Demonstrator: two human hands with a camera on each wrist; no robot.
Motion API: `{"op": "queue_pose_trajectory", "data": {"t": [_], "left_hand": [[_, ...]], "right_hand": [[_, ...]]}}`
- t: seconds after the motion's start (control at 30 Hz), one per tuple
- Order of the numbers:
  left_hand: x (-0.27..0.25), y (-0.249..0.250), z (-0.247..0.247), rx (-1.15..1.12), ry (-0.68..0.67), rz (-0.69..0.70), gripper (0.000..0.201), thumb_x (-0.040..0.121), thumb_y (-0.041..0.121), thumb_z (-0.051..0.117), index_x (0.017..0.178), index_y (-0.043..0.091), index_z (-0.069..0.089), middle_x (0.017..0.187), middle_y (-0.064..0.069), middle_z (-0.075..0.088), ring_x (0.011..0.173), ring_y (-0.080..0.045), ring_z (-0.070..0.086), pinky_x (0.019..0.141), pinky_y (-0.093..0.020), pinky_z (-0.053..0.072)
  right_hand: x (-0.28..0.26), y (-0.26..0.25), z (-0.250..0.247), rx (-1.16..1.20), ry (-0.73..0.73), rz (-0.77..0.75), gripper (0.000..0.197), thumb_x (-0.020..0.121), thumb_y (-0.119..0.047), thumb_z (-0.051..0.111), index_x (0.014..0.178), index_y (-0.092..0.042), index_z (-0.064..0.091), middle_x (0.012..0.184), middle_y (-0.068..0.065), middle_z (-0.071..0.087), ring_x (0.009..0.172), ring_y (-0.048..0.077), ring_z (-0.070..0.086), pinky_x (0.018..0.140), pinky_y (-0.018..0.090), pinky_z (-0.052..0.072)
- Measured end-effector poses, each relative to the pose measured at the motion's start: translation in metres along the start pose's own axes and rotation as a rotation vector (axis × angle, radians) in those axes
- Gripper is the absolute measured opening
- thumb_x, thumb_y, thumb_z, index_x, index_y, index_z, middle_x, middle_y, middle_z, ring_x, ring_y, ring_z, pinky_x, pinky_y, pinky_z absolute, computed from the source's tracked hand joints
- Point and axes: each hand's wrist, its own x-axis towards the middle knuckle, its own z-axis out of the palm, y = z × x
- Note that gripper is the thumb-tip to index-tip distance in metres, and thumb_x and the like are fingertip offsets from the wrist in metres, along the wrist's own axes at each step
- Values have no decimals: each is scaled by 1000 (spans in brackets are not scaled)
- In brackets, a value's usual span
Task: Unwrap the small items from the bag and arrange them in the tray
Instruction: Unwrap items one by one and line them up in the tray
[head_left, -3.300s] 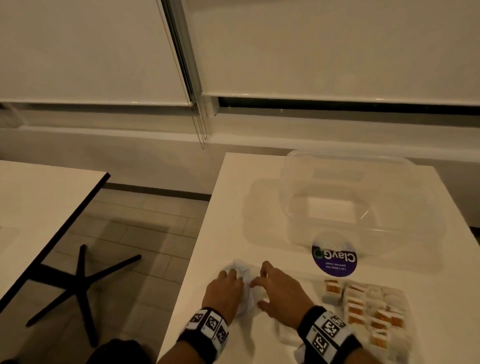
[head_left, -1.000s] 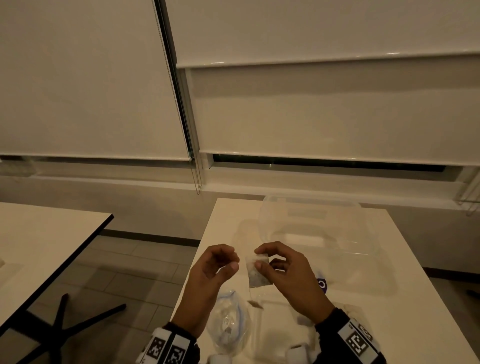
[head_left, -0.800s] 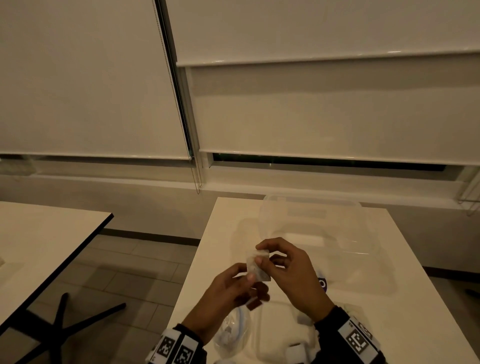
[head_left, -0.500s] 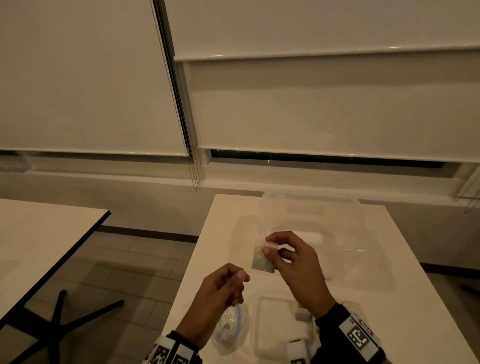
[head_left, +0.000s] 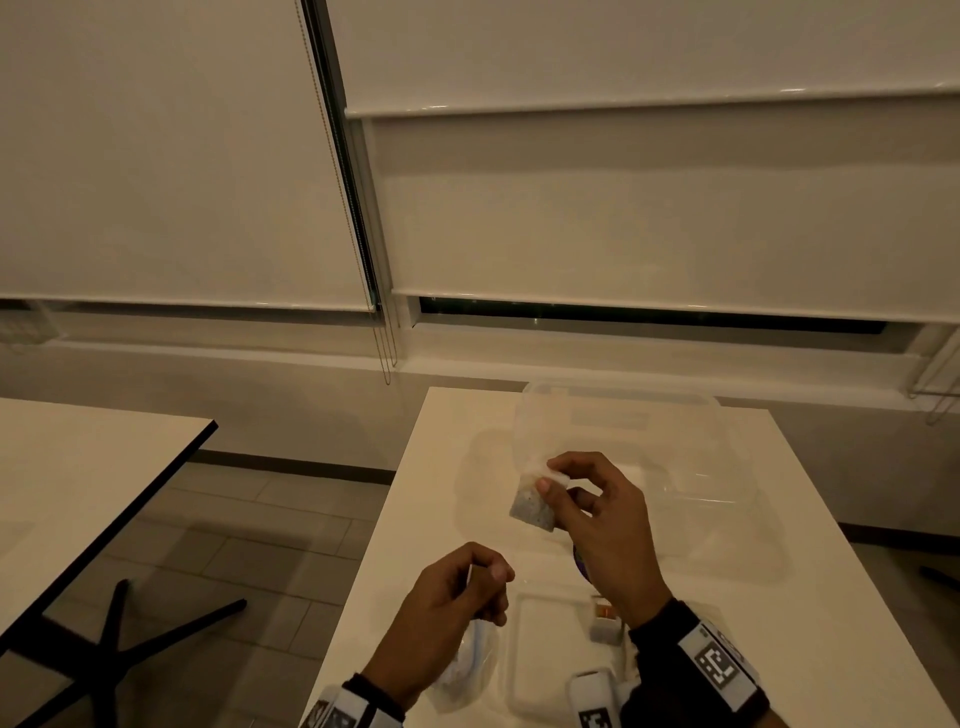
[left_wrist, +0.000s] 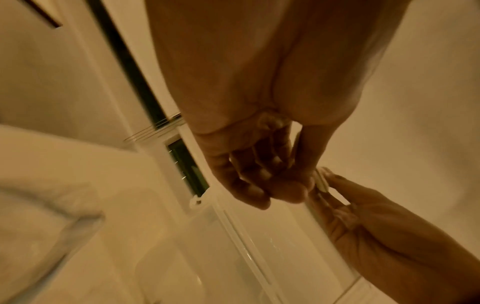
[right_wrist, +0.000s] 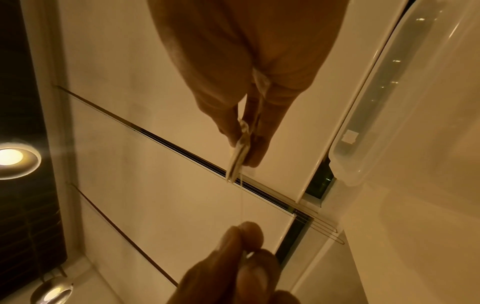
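Observation:
My right hand (head_left: 548, 475) holds a small tea bag (head_left: 530, 506) up over the white table, pinching its top edge between thumb and forefinger. The bag (right_wrist: 239, 152) hangs edge-on in the right wrist view, and a thin string runs down from it to my left hand (right_wrist: 246, 240). Lower and to the left, my left hand (head_left: 488, 571) pinches the string's tag end with curled fingers. A flat clear tray (head_left: 540, 654) lies on the table below my hands, with a small wrapped item (head_left: 605, 621) at its right side. The crumpled clear bag (head_left: 467, 670) lies under my left wrist.
A large clear plastic box (head_left: 623, 415) stands at the back of the table (head_left: 426, 519), behind my hands. Another table (head_left: 78, 493) with a black star base stands to the left across a strip of tiled floor. Blinds cover the windows ahead.
Both hands rose from the bag on the table with a tea bag. My left hand met it, then drew down and left with the tag, stretching the string.

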Motion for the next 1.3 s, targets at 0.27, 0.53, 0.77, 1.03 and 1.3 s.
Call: {"op": "queue_pose_trajectory", "data": {"t": [0.27, 0.53, 0.77, 1.03, 1.3], "left_hand": [[-6, 37, -6, 784, 8, 408, 24, 104, 33, 47, 125, 35, 60, 111, 22, 65, 97, 5, 61, 88, -8, 46], [18, 74, -23, 816, -15, 463, 13, 95, 36, 62, 107, 34, 67, 96, 20, 69, 92, 1, 63, 82, -12, 50], [38, 75, -24, 533, -27, 295, 10, 92, 26, 69, 101, 28, 73, 90, 14, 72, 85, -6, 68, 76, -20, 55], [39, 71, -22, 229, 3, 134, 18, 85, 19, 75, 93, 7, 64, 85, -7, 75, 74, -22, 69, 70, -31, 57], [36, 68, -27, 81, -73, -68, 32, 88, 41, 63, 93, 11, 73, 87, -4, 71, 81, -14, 63, 72, -28, 50]], "right_hand": [[-6, 7, -4, -197, -16, -33, 17, 88, -9, 72, 94, -23, 64, 90, -11, 67, 69, 13, 67, 57, 33, 56], [-17, 3, 4, -155, -237, -30, 23, 85, -24, 75, 105, -26, 64, 88, -10, 71, 74, 14, 69, 63, 24, 58], [-19, -1, 4, 20, -361, 55, 42, 82, -9, 78, 117, -21, 58, 85, 5, 75, 80, 26, 71, 78, 33, 59], [-16, -6, -1, 101, -340, 31, 41, 79, -10, 79, 112, -14, 56, 86, 11, 75, 80, 27, 72, 77, 32, 58], [-17, -2, 1, -5, -291, -51, 31, 80, -16, 78, 109, -21, 69, 84, -2, 72, 82, 17, 70, 79, 24, 56]]}}
